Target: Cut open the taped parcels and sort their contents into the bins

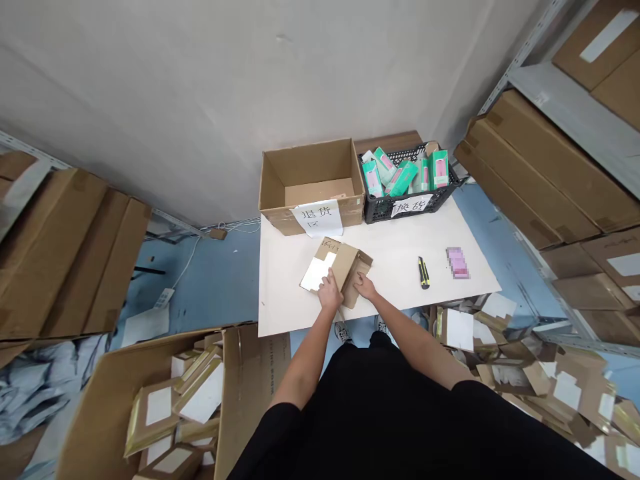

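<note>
A small cardboard box (345, 262) with a white label and black handwriting rests tilted on the white table, its right end open with flaps folded out. My left hand (330, 291) grips the near side of this box, fingers lying over the label's edge. At the open end, my right hand (365, 287) has its fingers on a flap (361, 267); the inside of the box is mostly hidden. To the right lies a black and yellow utility knife (423, 273), apart from both hands.
Behind the box stand an open carton (313, 217) with a paper sign and a black crate (400, 208) of green and pink boxes. A blurred pink item (457, 263) lies right on the table (285, 293). Parcels fill a large carton (235, 400) at left and pile up at right.
</note>
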### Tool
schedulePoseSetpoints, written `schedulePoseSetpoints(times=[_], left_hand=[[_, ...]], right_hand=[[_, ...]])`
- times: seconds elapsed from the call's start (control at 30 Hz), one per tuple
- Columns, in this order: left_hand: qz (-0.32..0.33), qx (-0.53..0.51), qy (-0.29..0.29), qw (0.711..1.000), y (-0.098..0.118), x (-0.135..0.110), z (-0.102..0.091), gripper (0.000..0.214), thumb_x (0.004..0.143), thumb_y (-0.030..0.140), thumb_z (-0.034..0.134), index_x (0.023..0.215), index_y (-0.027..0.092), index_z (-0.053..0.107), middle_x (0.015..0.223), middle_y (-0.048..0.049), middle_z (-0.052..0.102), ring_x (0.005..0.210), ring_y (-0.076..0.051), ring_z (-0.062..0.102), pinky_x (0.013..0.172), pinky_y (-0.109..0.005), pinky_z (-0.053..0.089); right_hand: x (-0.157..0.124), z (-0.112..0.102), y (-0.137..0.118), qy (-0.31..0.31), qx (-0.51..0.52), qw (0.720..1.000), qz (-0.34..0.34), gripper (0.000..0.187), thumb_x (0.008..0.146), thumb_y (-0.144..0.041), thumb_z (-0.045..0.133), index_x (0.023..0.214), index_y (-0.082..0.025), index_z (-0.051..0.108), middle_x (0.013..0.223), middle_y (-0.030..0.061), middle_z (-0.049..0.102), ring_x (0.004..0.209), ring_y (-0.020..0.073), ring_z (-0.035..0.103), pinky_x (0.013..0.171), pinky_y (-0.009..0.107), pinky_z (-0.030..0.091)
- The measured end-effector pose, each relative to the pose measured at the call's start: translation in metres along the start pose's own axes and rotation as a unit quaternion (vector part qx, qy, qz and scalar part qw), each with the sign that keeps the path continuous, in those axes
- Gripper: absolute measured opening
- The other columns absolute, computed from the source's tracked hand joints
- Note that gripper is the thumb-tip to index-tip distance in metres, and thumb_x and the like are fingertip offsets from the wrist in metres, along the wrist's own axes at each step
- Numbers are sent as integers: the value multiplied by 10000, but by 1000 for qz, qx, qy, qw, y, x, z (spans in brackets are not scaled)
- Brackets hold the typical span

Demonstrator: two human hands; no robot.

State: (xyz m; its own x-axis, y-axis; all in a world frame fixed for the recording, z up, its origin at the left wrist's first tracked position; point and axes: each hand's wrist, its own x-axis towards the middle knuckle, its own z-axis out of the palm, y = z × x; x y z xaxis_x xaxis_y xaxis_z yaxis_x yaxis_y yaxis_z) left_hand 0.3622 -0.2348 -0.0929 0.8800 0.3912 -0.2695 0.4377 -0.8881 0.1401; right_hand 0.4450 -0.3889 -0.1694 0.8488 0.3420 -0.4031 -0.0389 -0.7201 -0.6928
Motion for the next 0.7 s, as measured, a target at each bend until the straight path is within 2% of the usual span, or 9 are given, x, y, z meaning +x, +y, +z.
schedulePoseSetpoints(times=[0.07,0.17,0.3,0.43,0.53,0.6,0.7], left_hand=[[10,-5,-6,1000,-7,2,-4,1088,831,263,676,1733,144,78,1351,-231,538,1147,-373,651,943,-452,563],[17,-20,-21,999,-17,4,-12,1099,839,309,687,1734,152,67,1368,-224,533,1151,-372,659,947,-446,557],[-14,-41,-15,999,-27,9,-27,1064,860,333,669,1735,151,90,1371,-226,535,1164,-386,667,954,-463,553],[-93,-79,-2,993,-35,14,-44,1005,906,388,628,1739,172,109,1401,-223,538,1133,-381,695,968,-484,552],[-117,-104,-5,988,-37,14,-49,1002,904,412,636,1738,182,130,1414,-216,545,1135,-379,703,974,-479,551],[-109,-115,-7,987,-34,13,-49,1013,891,410,653,1736,181,144,1410,-214,551,1145,-379,702,977,-471,549],[-94,-125,-5,988,-27,12,-45,1021,881,384,661,1734,167,144,1408,-220,555,1149,-375,701,979,-466,545]], right_hand=[[2,7,-2,-9,45,998,34,678,928,-294,641,1585,-203,501,1476,138,669,1371,270,648,1134,431,529],[11,17,-13,-10,95,995,41,680,945,-340,635,1596,-217,483,1468,139,674,1363,281,654,1144,449,522],[18,25,-27,13,103,993,56,769,935,-380,663,1628,-161,413,1532,183,611,1418,297,601,1187,435,480],[19,24,-38,43,42,998,-16,884,891,-414,731,1652,-150,368,1686,193,421,1589,309,373,1285,442,350],[24,23,-51,58,26,998,-30,876,926,-501,693,1659,-161,355,1701,183,397,1607,317,331,1307,453,300],[29,25,-61,73,25,997,-2,911,932,-548,673,1665,-132,327,1680,211,418,1578,344,376,1296,463,313],[39,30,-68,106,33,990,84,1021,860,-576,744,1652,-95,316,1619,276,466,1515,409,450,1245,523,380]])
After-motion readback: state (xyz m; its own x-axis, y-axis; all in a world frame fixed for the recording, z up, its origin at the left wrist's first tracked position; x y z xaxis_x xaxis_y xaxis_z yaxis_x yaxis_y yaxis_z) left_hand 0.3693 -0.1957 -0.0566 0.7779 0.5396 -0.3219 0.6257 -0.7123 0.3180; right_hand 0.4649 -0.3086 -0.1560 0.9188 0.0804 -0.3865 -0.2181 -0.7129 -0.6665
